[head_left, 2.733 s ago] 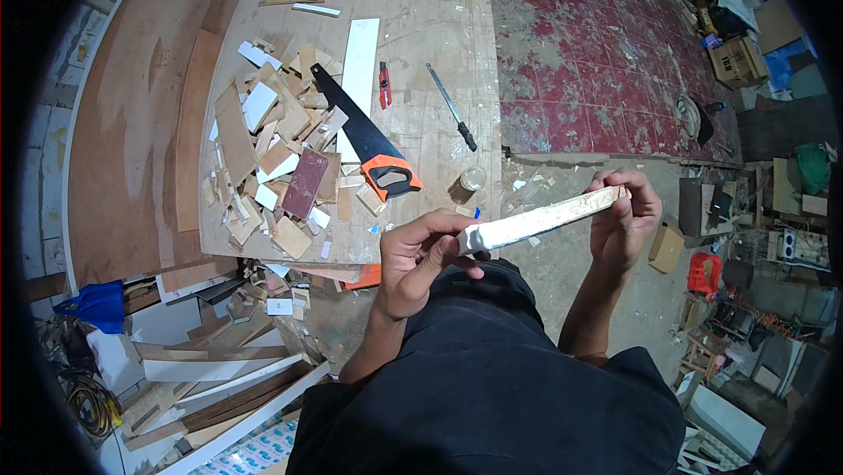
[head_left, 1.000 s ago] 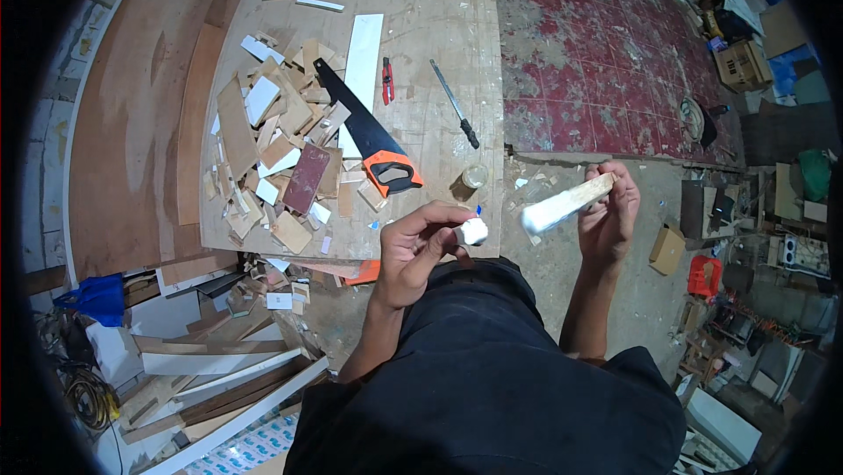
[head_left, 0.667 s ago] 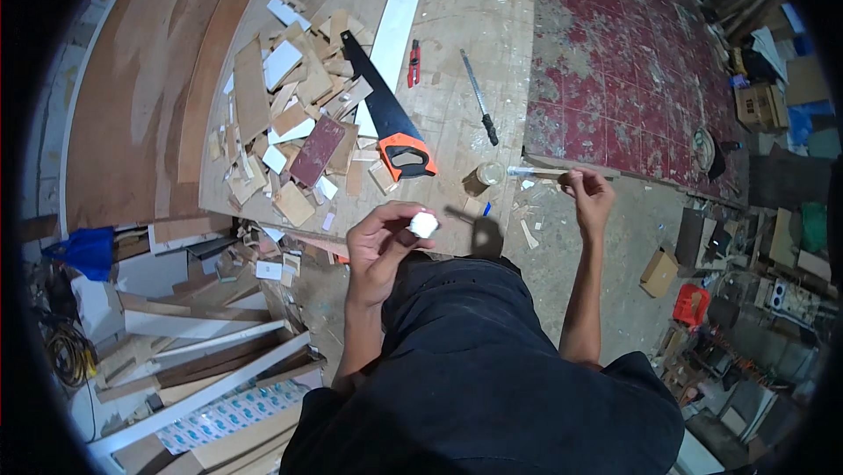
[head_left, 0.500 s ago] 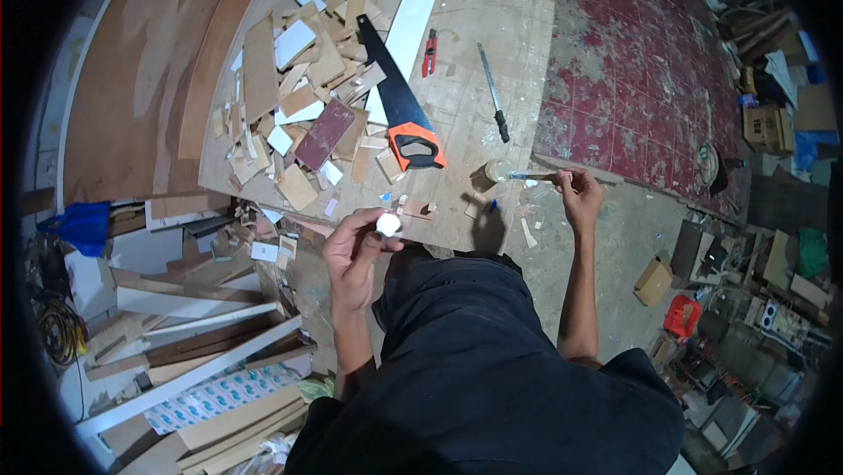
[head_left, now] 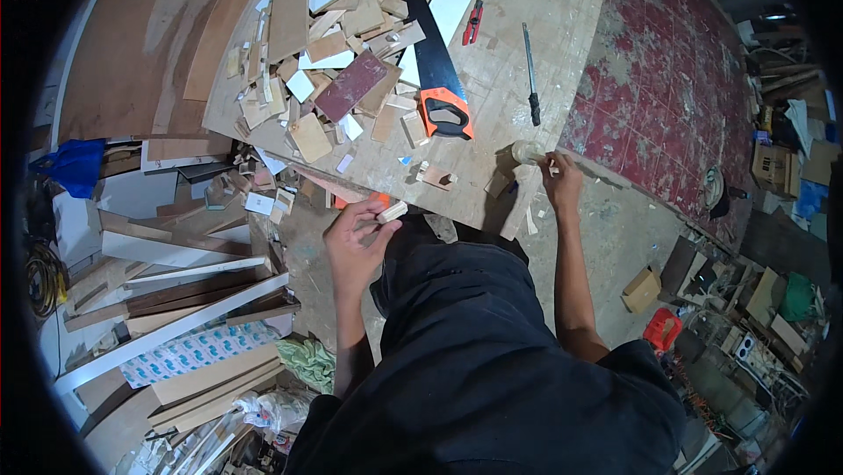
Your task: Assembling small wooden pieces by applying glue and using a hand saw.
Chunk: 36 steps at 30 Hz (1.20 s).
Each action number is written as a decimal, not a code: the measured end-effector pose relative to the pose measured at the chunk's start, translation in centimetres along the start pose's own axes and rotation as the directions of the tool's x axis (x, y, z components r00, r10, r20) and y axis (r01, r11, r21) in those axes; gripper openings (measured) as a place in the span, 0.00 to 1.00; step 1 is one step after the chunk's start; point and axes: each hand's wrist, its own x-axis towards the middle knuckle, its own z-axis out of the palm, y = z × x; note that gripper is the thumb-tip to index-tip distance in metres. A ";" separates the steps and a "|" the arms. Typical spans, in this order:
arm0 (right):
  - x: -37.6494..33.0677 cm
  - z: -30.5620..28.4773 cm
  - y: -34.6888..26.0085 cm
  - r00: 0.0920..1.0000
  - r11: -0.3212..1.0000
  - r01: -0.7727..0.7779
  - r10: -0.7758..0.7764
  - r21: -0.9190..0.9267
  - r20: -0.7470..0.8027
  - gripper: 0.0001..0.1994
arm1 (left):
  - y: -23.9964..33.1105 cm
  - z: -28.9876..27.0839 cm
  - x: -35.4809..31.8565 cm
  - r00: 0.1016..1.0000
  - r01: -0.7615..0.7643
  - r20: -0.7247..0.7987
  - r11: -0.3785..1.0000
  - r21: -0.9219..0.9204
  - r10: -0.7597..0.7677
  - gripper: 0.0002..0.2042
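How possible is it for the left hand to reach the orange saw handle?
Probably yes: only small scraps lie between the left hand and the saw handle, though that hand holds a pale piece.

A handsaw has a dark, matt metal blade and a smooth orange-and-black plastic-looking handle. The tabletop around the saw is scuffed, pale wood. Left of the saw, the offcuts are mostly bare, matt wood; some have smooth white faces. Right of it, a rod tool shows grey metal; farther right, a maroon surface looks rough and worn. Below the saw, a small block looks like pale wood.
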 end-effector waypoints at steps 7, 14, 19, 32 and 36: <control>-1.0 1.2 0.0 0.999 0.995 0.006 -0.010 -0.101 -0.039 0.15 | -5.8 3.1 2.5 0.966 -0.181 0.232 0.939 0.291 0.115 0.13; -5.3 -0.4 -7.5 0.961 0.960 0.256 -0.239 0.115 -0.143 0.17 | -13.5 5.9 3.6 0.942 -0.215 0.329 0.879 0.426 0.071 0.15; -9.1 4.6 -12.0 0.843 0.937 0.272 -0.341 0.218 0.417 0.20 | -12.9 7.6 3.8 0.891 -0.107 0.444 0.904 0.413 -0.097 0.21; -10.2 8.2 -10.8 0.804 0.930 0.164 -0.319 0.328 0.502 0.12 | -14.3 6.7 3.5 0.833 -0.098 0.537 0.920 0.380 -0.133 0.24; -10.8 8.9 -10.2 0.821 0.930 0.225 -0.341 0.289 0.458 0.14 | -14.6 6.7 3.3 0.818 -0.073 0.556 0.932 0.356 -0.148 0.25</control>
